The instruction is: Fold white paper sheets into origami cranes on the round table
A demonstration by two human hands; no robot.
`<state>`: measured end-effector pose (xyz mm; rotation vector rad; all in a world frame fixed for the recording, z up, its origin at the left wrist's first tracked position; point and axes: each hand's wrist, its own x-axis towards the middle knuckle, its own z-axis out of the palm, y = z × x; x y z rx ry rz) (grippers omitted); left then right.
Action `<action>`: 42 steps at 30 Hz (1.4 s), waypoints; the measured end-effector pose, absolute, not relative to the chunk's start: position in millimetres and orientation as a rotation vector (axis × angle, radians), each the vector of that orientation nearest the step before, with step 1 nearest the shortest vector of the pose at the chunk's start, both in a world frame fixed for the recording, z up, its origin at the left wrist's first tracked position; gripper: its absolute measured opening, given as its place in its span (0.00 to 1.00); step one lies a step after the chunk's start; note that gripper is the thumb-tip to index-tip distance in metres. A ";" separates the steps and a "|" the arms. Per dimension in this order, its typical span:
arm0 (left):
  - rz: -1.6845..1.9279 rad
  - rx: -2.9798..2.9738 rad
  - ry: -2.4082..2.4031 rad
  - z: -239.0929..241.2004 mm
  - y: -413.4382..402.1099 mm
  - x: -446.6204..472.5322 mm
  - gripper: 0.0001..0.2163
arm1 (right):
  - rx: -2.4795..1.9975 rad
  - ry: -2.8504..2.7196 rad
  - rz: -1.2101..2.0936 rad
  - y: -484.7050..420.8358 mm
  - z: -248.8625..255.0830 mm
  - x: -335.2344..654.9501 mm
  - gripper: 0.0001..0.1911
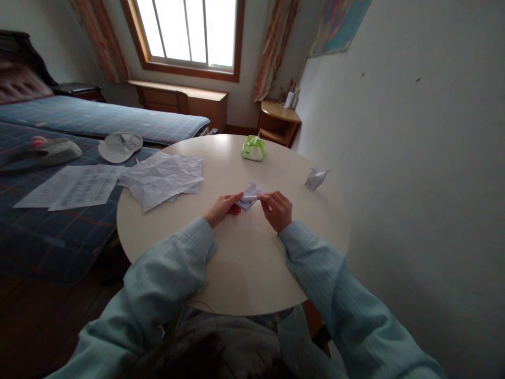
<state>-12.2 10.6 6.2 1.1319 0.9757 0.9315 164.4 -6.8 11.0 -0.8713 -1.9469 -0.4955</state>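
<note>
Between my hands, just over the round white table (236, 273), is a piece of folded white paper (249, 197) with raised points at its top. My left hand (224, 207) pinches its left side, thumb on top and fingers curled underneath. At its right end, my right hand (276, 208) is closed, with thumb and forefinger on a narrow folded part. To the right on the table stands another folded paper figure (316, 179). A stack of creased white sheets (163, 176) lies at the table's left side.
A green pack of tissues (253, 148) sits toward the table's far edge. Left of the table is a bed (79, 226) with printed sheets (79, 185), a white cap (120, 147) and a grey bag (59, 151). A wall (414, 184) rises close on the right.
</note>
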 end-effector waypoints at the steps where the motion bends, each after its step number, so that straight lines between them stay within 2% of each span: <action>1: 0.935 1.127 0.984 6.7 10.4 -12.1 0.19 | -0.884 -1.947 -0.482 -6.6 10.7 164.4 0.07; 17: 1.023 1.067 0.980 11.1 7.7 -13.1 0.21 | -0.912 -1.917 -0.474 -6.3 13.2 164.6 0.04; 42: 1.056 1.029 0.997 12.7 7.0 -13.2 0.19 | -0.949 -1.945 -0.365 -8.4 14.8 164.0 0.09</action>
